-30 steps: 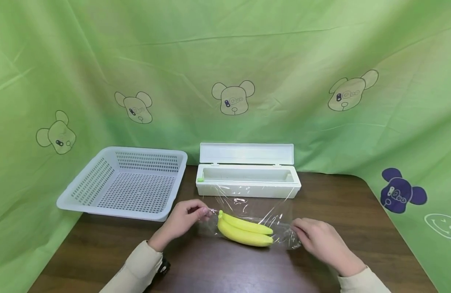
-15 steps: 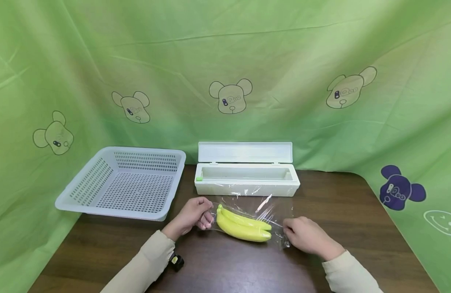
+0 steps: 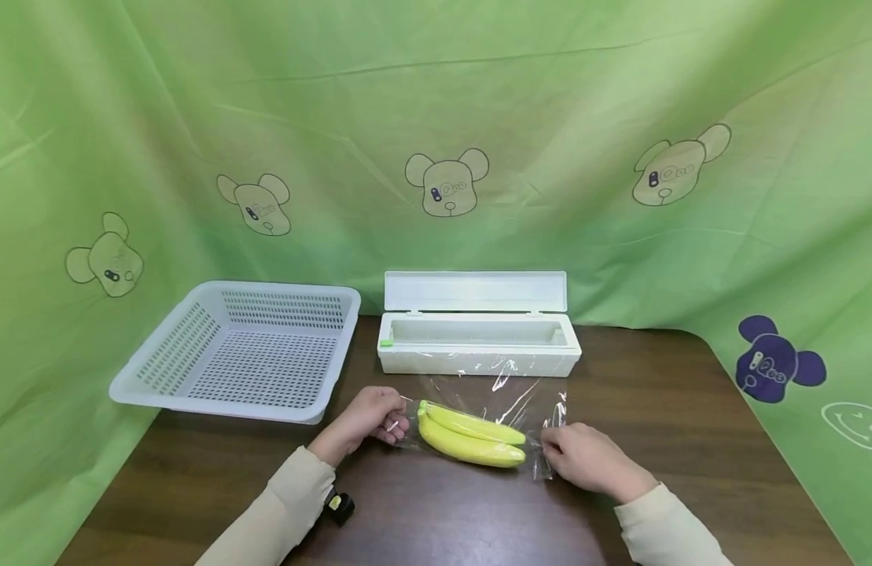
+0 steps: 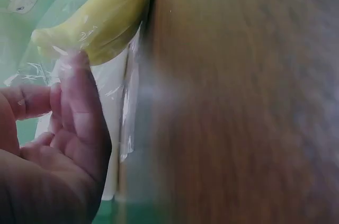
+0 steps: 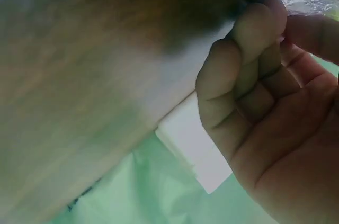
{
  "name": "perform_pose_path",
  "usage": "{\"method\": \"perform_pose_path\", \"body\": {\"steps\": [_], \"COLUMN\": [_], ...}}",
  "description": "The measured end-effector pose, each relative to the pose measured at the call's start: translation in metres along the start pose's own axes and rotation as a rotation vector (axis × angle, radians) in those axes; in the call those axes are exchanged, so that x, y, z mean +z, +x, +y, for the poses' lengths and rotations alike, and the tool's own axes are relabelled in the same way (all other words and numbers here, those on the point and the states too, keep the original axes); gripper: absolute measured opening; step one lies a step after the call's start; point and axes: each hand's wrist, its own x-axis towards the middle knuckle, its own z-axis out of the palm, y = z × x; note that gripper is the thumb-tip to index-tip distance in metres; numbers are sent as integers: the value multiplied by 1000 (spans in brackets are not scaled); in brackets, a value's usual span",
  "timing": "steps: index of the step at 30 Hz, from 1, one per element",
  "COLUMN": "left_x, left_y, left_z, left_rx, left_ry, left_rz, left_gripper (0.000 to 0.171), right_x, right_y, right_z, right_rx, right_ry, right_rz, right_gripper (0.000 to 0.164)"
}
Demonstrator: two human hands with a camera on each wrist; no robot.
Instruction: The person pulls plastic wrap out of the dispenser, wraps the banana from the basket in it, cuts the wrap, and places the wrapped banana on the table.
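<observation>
Bananas (image 3: 469, 449) lie beneath clear film (image 3: 515, 402) on the table (image 3: 443, 519). Left hand (image 3: 370, 418) and right hand (image 3: 590, 457) each pinch the film, one per side.

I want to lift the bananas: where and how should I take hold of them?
Probably around the middle, from above: the bananas lie side by side, with narrowing ends. The clear cling film stretches toward the white film dispenser, so that side looks worse.

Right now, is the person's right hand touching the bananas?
Apart. The head view shows it: a gap lies between the fingers of the right hand and the tips of the bananas, with clear film across it.
</observation>
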Motion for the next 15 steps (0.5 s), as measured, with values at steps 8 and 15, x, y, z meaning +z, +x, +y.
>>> {"method": "perform_pose_path", "body": {"steps": [8, 15], "left_x": [-7, -7], "left_y": [-8, -10], "left_z": [4, 7], "left_rx": [88, 129], "left_ry": [4, 48], "left_rz": [46, 124], "left_gripper": [21, 18], "right_x": [-9, -14], "right_y": [-9, -12], "right_z": [16, 18], "right_rx": [54, 79], "right_ry": [205, 336], "right_rz": [-17, -43], "right_gripper": [21, 7]}}
